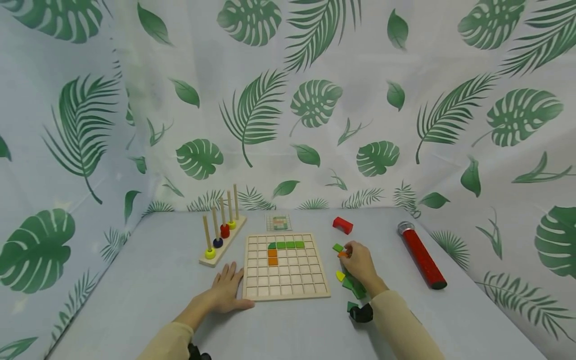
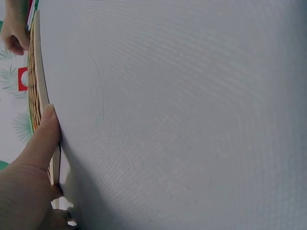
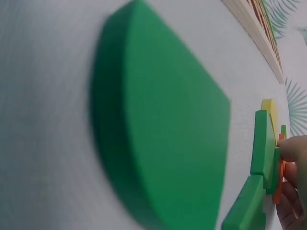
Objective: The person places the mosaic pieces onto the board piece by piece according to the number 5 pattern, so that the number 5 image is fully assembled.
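A wooden grid board (image 1: 288, 287) lies flat in the middle of the table. On it, a row of green tiles (image 1: 288, 245) starts with a rounded corner piece, and two orange tiles (image 1: 272, 257) run down from that corner. My left hand (image 1: 225, 290) rests at the board's lower left corner, fingers spread, thumb (image 2: 41, 143) against its edge. To the right of the board, my right hand (image 1: 359, 260) pinches an orange tile (image 3: 279, 184) with thumb and fingertips. Loose green tiles (image 3: 263, 143) and a yellow piece (image 1: 340, 275) lie around it. A green rounded tile (image 3: 168, 124) fills the right wrist view.
A peg stand (image 1: 208, 261) with coloured rings stands left of the board. Behind the board lies a small pattern card (image 1: 279, 223). A red arch block (image 1: 343, 225) sits at the back right, and a red microphone (image 1: 423, 257) lies farther right. Leaf-printed cloth surrounds the table.
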Demonstrator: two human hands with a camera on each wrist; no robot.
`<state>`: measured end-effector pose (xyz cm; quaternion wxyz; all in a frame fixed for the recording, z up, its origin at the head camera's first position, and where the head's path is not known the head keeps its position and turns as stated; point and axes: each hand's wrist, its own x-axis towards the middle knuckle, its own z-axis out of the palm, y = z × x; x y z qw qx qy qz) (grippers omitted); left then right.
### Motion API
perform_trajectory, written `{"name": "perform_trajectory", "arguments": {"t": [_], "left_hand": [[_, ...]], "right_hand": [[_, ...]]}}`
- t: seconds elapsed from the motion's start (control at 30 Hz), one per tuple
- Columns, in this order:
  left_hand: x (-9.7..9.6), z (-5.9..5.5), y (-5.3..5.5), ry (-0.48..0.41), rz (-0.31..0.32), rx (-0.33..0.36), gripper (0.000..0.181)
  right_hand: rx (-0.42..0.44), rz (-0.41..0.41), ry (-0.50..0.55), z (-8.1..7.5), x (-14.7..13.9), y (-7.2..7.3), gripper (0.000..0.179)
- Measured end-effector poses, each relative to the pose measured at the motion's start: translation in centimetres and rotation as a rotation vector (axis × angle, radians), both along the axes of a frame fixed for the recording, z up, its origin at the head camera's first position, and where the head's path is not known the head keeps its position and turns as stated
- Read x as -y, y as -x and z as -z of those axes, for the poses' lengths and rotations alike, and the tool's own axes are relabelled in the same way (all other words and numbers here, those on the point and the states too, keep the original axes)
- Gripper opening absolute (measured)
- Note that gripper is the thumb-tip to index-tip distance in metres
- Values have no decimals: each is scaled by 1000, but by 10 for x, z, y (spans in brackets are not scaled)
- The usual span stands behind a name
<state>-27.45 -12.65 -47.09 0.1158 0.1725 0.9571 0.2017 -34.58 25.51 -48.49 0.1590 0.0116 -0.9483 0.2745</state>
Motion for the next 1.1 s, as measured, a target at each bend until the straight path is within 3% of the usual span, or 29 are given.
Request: {"name": "perform_trajectory", "arguments": {"t": [0.53,0.77,1.1], "left_hand": [[1,-2,-1,0,0,7,97],[0,-1,0,-5,1,5,97],[0,0,1,-4,-11,16,98]], "right_hand": [[-8,-109,85,-5,14,4,27],[-57,-212,93,-7,35,7,27],[-55,-272,99,-11,70,9,27]]}}
